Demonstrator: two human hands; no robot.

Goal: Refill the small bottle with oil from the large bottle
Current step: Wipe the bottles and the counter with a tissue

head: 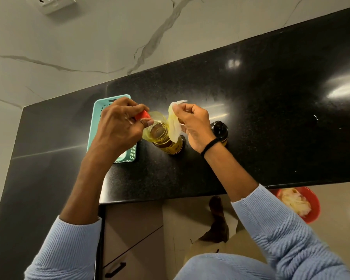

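Note:
The large clear bottle point(160, 134), filled with yellow oil and wearing a brown and yellow label, stands on the black counter point(261, 118). My left hand point(117, 122) is closed around its red cap point(142, 115). My right hand point(192, 124) pinches a white tissue point(174, 126) that lies against the bottle's right shoulder. The small dark bottle point(219, 131), with a black top, stands just right of my right wrist, partly hidden by it.
A teal plastic basket point(97, 118) sits left of the large bottle, under my left hand. The counter's front edge runs below my forearms. A red bowl point(311, 207) of scraps is on the floor at right. A drawer handle point(115, 269) shows below.

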